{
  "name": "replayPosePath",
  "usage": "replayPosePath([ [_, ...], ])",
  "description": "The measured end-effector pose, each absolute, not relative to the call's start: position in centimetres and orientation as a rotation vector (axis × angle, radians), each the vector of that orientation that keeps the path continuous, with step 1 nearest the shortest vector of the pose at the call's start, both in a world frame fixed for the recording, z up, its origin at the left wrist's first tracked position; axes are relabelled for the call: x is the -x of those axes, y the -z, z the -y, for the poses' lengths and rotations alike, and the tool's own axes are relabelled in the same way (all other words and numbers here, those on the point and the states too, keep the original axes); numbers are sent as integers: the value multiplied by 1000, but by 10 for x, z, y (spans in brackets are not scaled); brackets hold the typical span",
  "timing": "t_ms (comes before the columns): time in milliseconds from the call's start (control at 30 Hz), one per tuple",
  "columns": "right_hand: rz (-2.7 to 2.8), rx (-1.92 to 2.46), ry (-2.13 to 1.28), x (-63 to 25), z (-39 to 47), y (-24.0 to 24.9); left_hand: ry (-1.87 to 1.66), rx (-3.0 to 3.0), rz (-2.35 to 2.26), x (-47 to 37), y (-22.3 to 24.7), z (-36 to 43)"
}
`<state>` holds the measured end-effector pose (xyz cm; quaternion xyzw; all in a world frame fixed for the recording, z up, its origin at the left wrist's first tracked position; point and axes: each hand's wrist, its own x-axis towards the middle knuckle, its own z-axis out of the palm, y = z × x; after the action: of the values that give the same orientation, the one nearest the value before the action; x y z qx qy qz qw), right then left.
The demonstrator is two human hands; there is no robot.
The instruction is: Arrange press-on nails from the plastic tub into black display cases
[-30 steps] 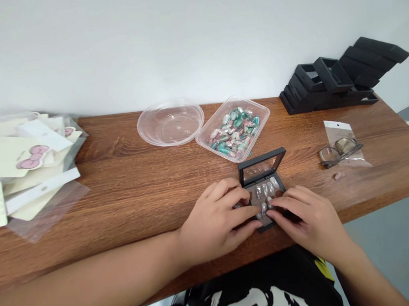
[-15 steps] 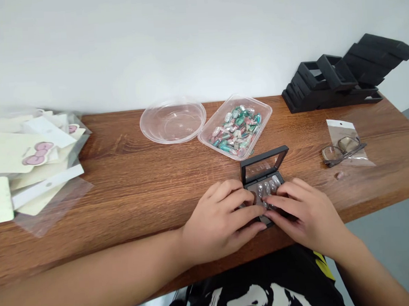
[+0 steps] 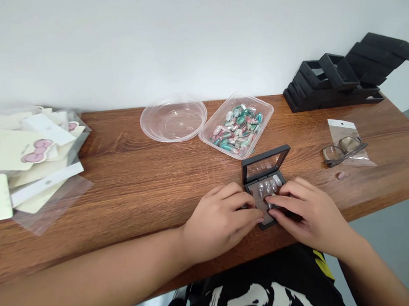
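Observation:
A small black case [image 3: 265, 158] stands on the table with its windowed lid raised. Inside it, several silvery press-on nails [image 3: 268, 186] lie in a row on a grey insert. My left hand [image 3: 225, 218] is at the case's left edge, fingers curled and drawn together; something small and shiny shows by its fingers, too hidden to make out. My right hand [image 3: 307, 211] reaches in from the right, thumb and index finger closed on a silvery nail over the lower part of the insert.
A clear round bowl [image 3: 173, 120] and a clear tray [image 3: 203, 135] of coloured nails stand behind the case. Bagged cards [image 3: 5, 149] lie left. Stacked black cases [image 3: 334, 84] stand back right, with glasses [image 3: 343, 151] on a plastic bag [image 3: 338, 127] before them.
The thumb and fingertips of my left hand have drawn back left from the nails, baring more of the insert. My right fingertips have shifted slightly right, away from my left hand.

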<state>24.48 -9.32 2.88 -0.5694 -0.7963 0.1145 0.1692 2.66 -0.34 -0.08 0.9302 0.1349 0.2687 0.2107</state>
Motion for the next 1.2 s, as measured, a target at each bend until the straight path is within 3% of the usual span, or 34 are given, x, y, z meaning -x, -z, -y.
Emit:
replayPosePath([
  [333, 2219, 1597, -344, -248, 95, -27, -725, -2600, -171, -23, 1, -1],
  [700, 2181, 1519, -253, -251, 97, -25, -858, -2587, -307, -25, -3, 4],
  [1200, 2177, 1457, -266, -238, 92, -20, -738, -2533, -484, -28, 4, 2],
])
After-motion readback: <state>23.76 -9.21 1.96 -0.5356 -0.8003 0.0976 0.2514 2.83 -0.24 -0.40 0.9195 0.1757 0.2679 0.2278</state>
